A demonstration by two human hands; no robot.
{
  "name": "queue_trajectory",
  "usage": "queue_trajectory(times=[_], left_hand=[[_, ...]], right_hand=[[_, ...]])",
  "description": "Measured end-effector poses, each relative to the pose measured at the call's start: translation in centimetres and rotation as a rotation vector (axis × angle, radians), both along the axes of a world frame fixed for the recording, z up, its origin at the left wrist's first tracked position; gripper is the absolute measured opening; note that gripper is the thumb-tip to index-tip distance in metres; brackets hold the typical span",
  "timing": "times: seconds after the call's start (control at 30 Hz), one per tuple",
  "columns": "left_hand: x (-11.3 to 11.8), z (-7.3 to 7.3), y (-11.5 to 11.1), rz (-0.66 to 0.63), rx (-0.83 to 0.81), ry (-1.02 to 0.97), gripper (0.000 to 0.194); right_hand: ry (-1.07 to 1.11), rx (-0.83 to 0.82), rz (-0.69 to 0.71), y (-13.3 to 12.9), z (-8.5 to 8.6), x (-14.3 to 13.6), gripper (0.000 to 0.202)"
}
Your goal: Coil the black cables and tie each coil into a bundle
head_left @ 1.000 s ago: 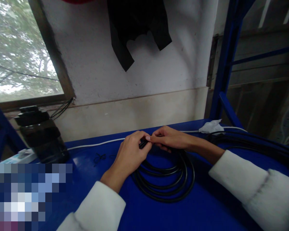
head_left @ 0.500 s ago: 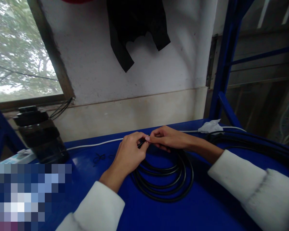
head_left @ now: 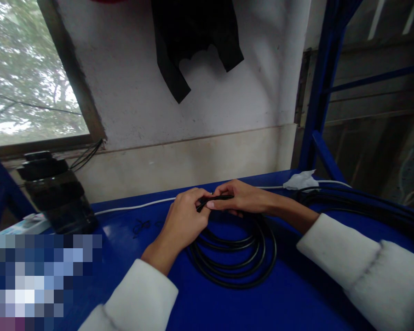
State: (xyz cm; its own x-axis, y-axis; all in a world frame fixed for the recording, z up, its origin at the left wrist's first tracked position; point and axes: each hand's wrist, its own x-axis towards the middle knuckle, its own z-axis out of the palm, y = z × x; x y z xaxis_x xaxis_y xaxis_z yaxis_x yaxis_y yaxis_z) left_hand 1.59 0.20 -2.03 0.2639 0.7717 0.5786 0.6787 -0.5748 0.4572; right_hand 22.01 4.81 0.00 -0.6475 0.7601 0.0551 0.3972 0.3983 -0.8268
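Observation:
A coil of black cable lies in several loops on the blue tabletop. At the coil's far side, my left hand is closed around the bundled strands. My right hand meets it there, its thumb and fingers pinching the same part of the cable. The two hands touch or nearly touch at the fingertips. Whether a small tie sits between the fingers is hard to make out. Left of my left hand, a few thin black ties or wire bits lie on the table.
A dark bottle stands at the left near a power strip. A white cable runs along the back edge, with crumpled white tissue on it. More black cable lies at the right. Blue posts frame the table.
My right thumb has shifted slightly left and down, so that more of the black strands shows between my hands. The coil stays in place.

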Motion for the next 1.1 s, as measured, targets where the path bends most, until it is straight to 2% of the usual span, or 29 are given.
queue_trajectory(times=[0.63, 1.1], left_hand=[[0.1, 0.1, 0.1, 0.01, 0.011, -0.007, 0.02], [0.3, 0.1, 0.3, -0.016, -0.077, -0.125, 0.018]], right_hand=[[0.003, -0.009, 0.035, 0.9, -0.8, 0.2, 0.048], [0.01, 0.163, 0.032, 0.8, -1.1, 0.2, 0.04]])
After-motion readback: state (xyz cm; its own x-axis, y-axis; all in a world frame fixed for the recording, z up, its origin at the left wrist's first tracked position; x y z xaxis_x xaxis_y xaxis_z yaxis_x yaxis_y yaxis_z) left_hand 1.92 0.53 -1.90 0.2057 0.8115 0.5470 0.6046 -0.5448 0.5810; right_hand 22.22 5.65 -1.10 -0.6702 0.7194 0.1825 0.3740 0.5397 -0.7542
